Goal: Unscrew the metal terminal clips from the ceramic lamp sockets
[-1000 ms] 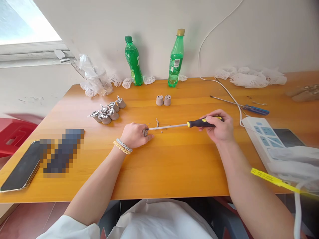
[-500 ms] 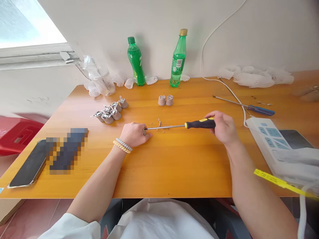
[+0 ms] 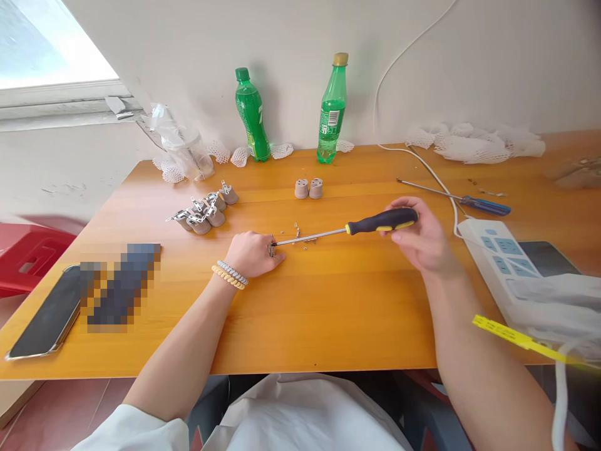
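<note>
My right hand (image 3: 422, 235) has its fingers round the rear end of a black and yellow screwdriver (image 3: 381, 222). The shaft slopes down leftward, and its tip touches a small brown socket (image 3: 271, 249) closed in my left hand (image 3: 251, 254). Most of that socket is hidden by the fingers. Just right of my left hand lie loose screws and small metal strips (image 3: 297, 233). Two brown cylindrical sockets (image 3: 301, 188) with holes in their tops stand side by side farther back. A cluster of similar sockets (image 3: 201, 220) with metal brackets on top stands to the left.
Two green bottles (image 3: 253, 122) stand along the wall near white foam nets. On the right lie a blue-handled screwdriver (image 3: 486, 205), a white cable and a white power strip (image 3: 491, 269). A phone (image 3: 44, 313) lies at the left edge, beside a blurred-out dark object.
The screwdriver's handle has risen and turned in my right hand, whose fingers have loosened and shifted towards the handle's end. My left hand stays in place with the socket.
</note>
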The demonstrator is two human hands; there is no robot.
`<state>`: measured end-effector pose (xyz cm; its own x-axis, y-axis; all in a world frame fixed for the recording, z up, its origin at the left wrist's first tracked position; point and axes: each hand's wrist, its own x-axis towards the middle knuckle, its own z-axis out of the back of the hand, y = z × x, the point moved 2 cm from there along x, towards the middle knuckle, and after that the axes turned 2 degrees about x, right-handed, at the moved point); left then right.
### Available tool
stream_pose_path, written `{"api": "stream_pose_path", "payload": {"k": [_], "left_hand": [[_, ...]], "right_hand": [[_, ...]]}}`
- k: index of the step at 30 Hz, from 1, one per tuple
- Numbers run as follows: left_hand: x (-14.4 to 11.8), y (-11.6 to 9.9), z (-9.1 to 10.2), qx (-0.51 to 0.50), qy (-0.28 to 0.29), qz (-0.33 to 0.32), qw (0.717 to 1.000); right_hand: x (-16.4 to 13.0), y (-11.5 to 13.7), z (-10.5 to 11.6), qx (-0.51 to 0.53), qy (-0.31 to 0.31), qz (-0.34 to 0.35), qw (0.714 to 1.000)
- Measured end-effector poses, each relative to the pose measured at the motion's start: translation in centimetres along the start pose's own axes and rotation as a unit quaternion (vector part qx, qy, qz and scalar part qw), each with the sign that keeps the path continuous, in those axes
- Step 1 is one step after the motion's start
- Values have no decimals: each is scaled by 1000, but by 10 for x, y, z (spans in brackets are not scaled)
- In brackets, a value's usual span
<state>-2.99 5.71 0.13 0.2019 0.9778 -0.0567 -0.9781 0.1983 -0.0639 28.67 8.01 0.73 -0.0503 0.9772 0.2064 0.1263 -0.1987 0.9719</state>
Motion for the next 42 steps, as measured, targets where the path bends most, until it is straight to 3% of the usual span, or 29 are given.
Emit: {"api": "stream_pose_path", "payload": {"k": [2,6,8,10,13,15,17,19,23,25,27,31,35,38,40,42], "left_hand": [[0,1,0,-1,0,3,1000],[0,0,1,-1,13,3,1000],[0,-1,1,1,16,5,1000],[0,-1,1,2,13,5,1000],[-1,-1,1,-1,16,-2,1000],[-1,0,0,-4,19,-4,1000],[-1,0,0,-2,18,-2,1000],[-1,0,1,1,17,0,1000],[-1,0,1,4,23,-2,1000],[-1,0,2,5,25,-1,1000],[-1,0,3,4,27,-1,1000],[-2,0,4,4,31,-1,1000],[-2,0,4,-2,33,-2,999],[-2,-1,5,-4,36,-4,999],[-2,-1,5,-6,35,-2,999],[-2,-2,5,-11,32,0,999]], "right_hand": [[0,-1,0,10,31,-11,999],[1,-4,6,-82,-39,-16,996],[1,-3,5,-56,-12,7,998],[1,-2,3,-8,27,-16,999],[0,-2,4,-59,-24,-49,997],[-1,0,4,-80,-35,-20,996],[-2,1,3,-31,8,6,999],[-2,0,2,-3,26,-15,1000],[-3,1,3,-63,-21,-31,997],[-4,3,2,-32,19,-9,999],[-4,3,1,4,47,-28,998],[-2,0,5,-47,-1,-63,997],[-1,1,3,11,34,-49,998],[-1,-1,4,-33,-10,-74,997],[0,0,3,-35,-10,-32,999],[0,1,1,21,29,7,999]]}}
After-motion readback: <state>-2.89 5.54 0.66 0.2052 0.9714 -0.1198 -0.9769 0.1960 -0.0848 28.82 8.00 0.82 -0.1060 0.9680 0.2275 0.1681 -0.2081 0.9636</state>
